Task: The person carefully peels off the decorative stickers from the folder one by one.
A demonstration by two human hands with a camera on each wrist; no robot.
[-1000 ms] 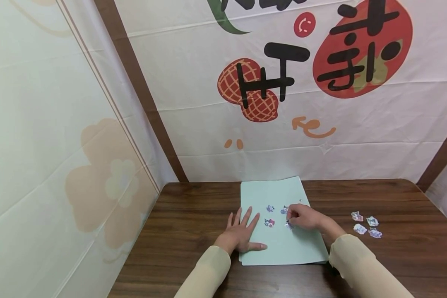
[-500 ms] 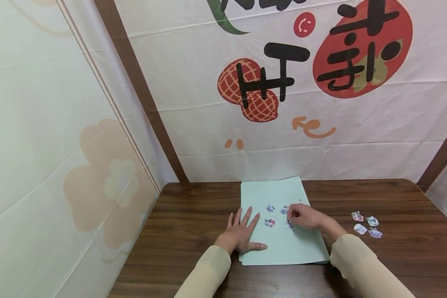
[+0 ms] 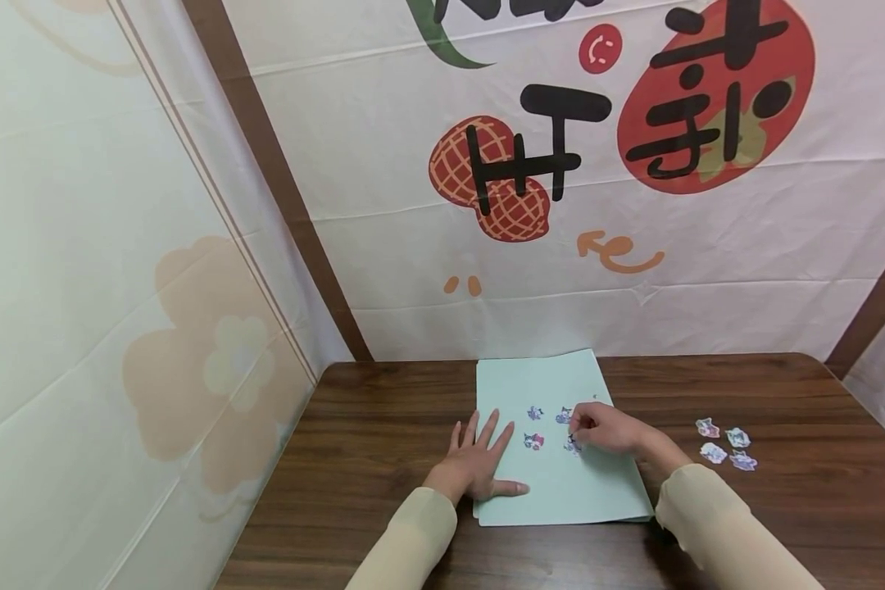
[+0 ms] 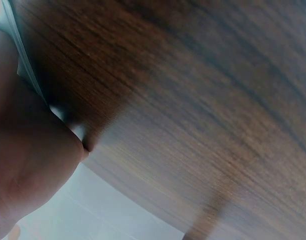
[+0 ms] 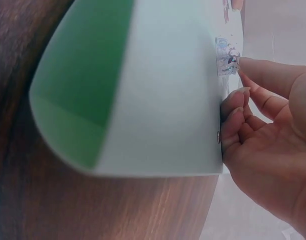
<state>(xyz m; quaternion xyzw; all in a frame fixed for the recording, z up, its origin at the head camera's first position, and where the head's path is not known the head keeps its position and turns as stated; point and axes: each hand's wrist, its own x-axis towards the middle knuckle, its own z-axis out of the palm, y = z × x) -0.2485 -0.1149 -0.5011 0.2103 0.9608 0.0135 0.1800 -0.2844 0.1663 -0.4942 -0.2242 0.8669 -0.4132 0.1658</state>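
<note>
In the head view, a pale green sheet-like pad (image 3: 538,379) lies on the table. My left hand (image 3: 475,467) rests on its left side with fingers spread and straight. The right hand (image 3: 606,428) pinches the upper edge of a small cartoon sticker (image 5: 227,56) between thumb and index finger. Most of that sticker faces the right wrist camera and stands up from or against the pad; its lower contact is hard to tell. The other right fingers are curled near the paper. Two stickers sit left of it, an upper one (image 3: 534,413) and a lower one (image 3: 534,442). Another sticker (image 3: 563,415) lies above, partly hidden by the right hand.
Several loose stickers (image 3: 742,461) lie on the brown wooden table (image 3: 804,410) to the right of the pad. A printed cloth (image 3: 383,246) hangs behind the table. In the right wrist view the pad's near corner curls up, showing a green underside (image 5: 88,75).
Both hands stay in nearly the same place. The sticker under the right fingers shows slightly differently, with less glare. The loose stickers have not moved.
</note>
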